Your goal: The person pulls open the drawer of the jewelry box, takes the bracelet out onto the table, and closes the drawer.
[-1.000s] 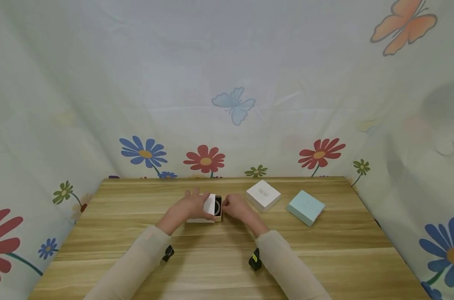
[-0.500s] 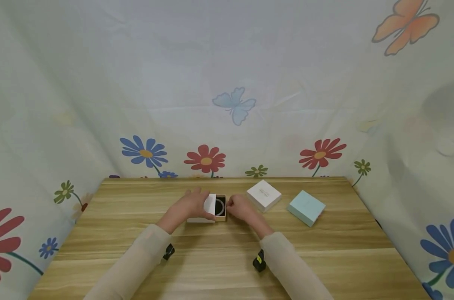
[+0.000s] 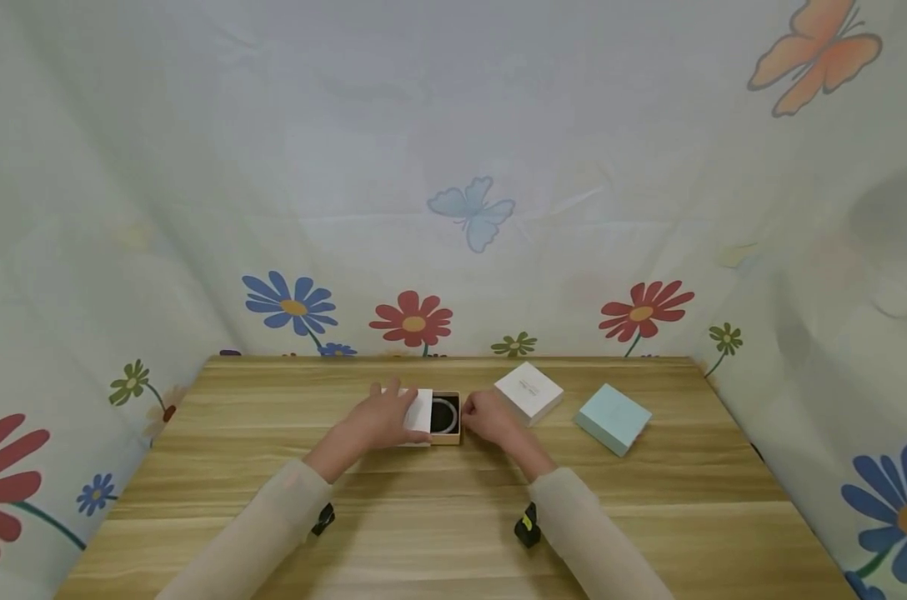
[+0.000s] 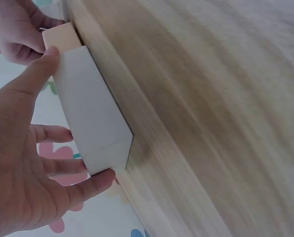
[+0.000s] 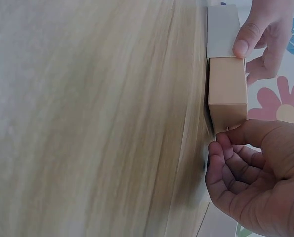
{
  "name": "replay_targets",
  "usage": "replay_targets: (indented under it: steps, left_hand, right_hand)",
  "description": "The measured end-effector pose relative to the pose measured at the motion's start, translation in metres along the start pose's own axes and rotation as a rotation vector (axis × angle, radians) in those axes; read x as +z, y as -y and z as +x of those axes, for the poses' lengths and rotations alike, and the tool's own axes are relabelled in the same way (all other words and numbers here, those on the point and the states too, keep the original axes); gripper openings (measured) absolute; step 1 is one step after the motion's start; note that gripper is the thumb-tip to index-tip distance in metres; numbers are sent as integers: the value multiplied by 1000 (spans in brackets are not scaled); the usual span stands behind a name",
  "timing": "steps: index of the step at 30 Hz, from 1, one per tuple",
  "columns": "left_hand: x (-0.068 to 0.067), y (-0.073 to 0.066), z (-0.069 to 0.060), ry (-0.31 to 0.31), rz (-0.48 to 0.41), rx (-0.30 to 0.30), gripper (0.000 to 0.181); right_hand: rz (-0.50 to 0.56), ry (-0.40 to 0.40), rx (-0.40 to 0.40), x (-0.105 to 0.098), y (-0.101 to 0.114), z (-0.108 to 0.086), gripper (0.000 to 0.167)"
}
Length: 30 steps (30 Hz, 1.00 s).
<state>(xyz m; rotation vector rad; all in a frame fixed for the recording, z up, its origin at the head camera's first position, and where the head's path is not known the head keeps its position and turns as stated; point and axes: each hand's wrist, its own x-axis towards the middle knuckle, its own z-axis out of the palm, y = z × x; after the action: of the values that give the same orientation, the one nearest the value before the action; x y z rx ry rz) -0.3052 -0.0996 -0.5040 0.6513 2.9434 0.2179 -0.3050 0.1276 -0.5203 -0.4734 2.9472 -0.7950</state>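
My left hand [image 3: 381, 418] grips a white box sleeve [image 3: 422, 412] on the table; in the left wrist view its thumb and fingers [image 4: 95, 186] span the sleeve [image 4: 90, 106]. A tan inner tray [image 3: 446, 441] sticks out of the sleeve's right end, showing a dark lining and a pale ring-shaped item [image 3: 454, 423]. At the tray's outer end is my right hand [image 3: 491, 417]. In the right wrist view the right thumb and fingertips [image 5: 224, 143] pinch together at the end of the tray [image 5: 228, 81]; what lies between them is too small to tell.
A closed white box [image 3: 528, 390] stands just right of my right hand, with a light blue box [image 3: 613, 418] farther right. The wooden table [image 3: 423, 533] ends at a flowered cloth [image 3: 333, 208] behind. Dark wrist devices hang below both forearms.
My right hand has moved right, and the tan tray has slid farther out of the sleeve, uncovering more of the ring-shaped item. My left hand and the sleeve have stayed nearly in place.
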Motion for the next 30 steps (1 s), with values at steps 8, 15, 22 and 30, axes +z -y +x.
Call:
replay_targets:
  steps: [8,15,22,30]
  left_hand:
    - [4,0,0,-5,15,4,97]
    - [5,0,1,-2,4,4,97]
    - [4,0,1,1,-4,6,99]
    - [4,0,2,10,2,-2,98]
  right_hand:
    - [-8,0,34,-5,-4,-2,8]
    - [-13,-11,60,-9,-11,-7,9]
    - [-1,-21,47,-9,-16,-9,10]
    - [-7,-36,20,-10,-19,-10,9]
